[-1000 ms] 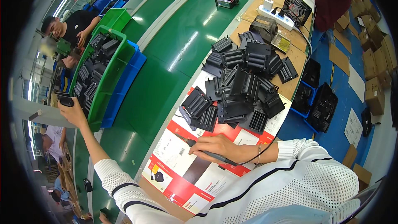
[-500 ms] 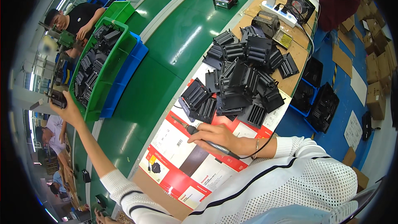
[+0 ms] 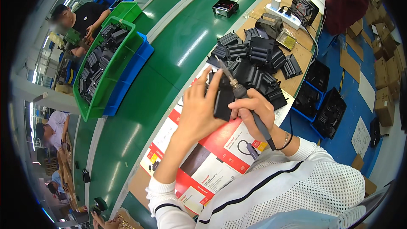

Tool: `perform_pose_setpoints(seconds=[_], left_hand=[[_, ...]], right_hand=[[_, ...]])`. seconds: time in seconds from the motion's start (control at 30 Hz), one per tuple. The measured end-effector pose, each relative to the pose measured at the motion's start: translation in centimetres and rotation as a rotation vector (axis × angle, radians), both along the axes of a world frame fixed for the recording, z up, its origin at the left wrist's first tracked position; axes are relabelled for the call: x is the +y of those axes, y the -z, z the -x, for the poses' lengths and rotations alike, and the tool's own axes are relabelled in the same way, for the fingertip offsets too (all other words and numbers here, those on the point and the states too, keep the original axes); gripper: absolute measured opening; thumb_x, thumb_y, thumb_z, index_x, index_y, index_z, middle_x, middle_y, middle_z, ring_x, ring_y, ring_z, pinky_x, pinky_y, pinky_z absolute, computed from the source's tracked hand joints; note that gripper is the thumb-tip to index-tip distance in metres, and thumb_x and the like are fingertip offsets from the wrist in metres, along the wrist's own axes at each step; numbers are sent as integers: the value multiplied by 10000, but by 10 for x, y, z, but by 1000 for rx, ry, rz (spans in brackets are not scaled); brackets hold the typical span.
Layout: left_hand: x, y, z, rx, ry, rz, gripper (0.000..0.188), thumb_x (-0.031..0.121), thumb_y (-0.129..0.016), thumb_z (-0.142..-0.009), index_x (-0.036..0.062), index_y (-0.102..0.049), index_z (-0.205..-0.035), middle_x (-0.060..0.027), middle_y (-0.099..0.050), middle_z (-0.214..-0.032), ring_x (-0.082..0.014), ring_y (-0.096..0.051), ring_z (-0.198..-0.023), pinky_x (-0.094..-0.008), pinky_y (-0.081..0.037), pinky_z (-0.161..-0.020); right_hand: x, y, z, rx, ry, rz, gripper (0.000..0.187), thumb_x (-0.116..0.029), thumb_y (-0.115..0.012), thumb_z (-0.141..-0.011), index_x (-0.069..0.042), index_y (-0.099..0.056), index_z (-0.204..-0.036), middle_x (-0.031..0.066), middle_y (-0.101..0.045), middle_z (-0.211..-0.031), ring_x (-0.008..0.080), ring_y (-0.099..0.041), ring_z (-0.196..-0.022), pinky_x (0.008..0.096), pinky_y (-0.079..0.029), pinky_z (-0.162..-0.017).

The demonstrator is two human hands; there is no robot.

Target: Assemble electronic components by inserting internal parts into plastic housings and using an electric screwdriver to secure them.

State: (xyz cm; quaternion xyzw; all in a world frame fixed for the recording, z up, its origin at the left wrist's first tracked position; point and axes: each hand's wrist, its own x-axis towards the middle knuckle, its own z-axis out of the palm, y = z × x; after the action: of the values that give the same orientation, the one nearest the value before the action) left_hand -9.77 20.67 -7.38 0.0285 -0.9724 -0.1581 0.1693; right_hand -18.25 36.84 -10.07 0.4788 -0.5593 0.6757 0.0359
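A soldering iron (image 3: pixel 240 91) with a dark grey handle is gripped in my right hand (image 3: pixel 256 112), its metal tip pointing up and away over the pile. Beside it, my left hand (image 3: pixel 200 111) has its fingers around the edge of a black plastic case (image 3: pixel 223 102), over the near edge of the heap. The right fingertips also meet this case at its near right side. Just beyond both hands lies a heap of black ribbed plastic cases (image 3: pixel 263 53). Part of the held case is hidden by the fingers.
Printed red and white cardboard (image 3: pixel 218 144) covers the near bench. Farther off are a sponge tray (image 3: pixel 286 41), a power strip (image 3: pixel 284 15) and a fan (image 3: pixel 304 8). A green crate (image 3: pixel 112 71) of black parts stands left; blue bins (image 3: pixel 328 114) sit right. Other people work nearby.
My left hand has come in from the far left, beside the green crate, to the heap. My right hand has moved up and right with the soldering iron, its tip now raised.
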Motion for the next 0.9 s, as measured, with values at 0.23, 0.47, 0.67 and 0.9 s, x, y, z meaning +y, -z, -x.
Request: perform_pose_setpoints(seconds=[0.23, 0.47, 0.67, 0.9], left_hand=[[14, 14, 4, -100, 67, -63, 1153, 455, -853, -666, 55, -256, -1568, -225, -241, -1615, -393, -280, -1469, -609, -264, -1139], [3, 6, -14, -127, 106, -171, 1126, 460, -822, -735, 44, -211, -1584, -238, -232, -1617, -393, -258, -1485, -587, -242, -1166], [-49, -12, 18, -10, -3, -410, 600, 326, -681, -917, 32, -520, -1414, -197, -552, -1413, -338, -539, -1292, -408, -421, -1076], [-134, 21, 157, 113, -142, -137, 361, 278, -628, -929, 24, -687, -1179, -114, -722, -1162, -322, -681, -1016, -382, -514, -901]], right_hand=[[6, 10, 7, -36, 30, -7, 204, 42, -580, -906, -14, -677, -1078, 95, -598, -863, 145, -577, -653, 237, -476, -585], [-2, 28, 14, -26, 25, -4, 216, 63, -578, -901, -5, -670, -1083, 102, -590, -871, 146, -591, -657, 241, -479, -584], [1, 29, 17, -83, -6, 33, 222, 68, -569, -903, 1, -658, -1095, 106, -597, -872, 146, -590, -659, 231, -476, -585], [13, 26, 23, -90, 31, 21, 206, 52, -544, -927, -5, -653, -1093, 109, -609, -880, 145, -591, -658, 228, -478, -594]])
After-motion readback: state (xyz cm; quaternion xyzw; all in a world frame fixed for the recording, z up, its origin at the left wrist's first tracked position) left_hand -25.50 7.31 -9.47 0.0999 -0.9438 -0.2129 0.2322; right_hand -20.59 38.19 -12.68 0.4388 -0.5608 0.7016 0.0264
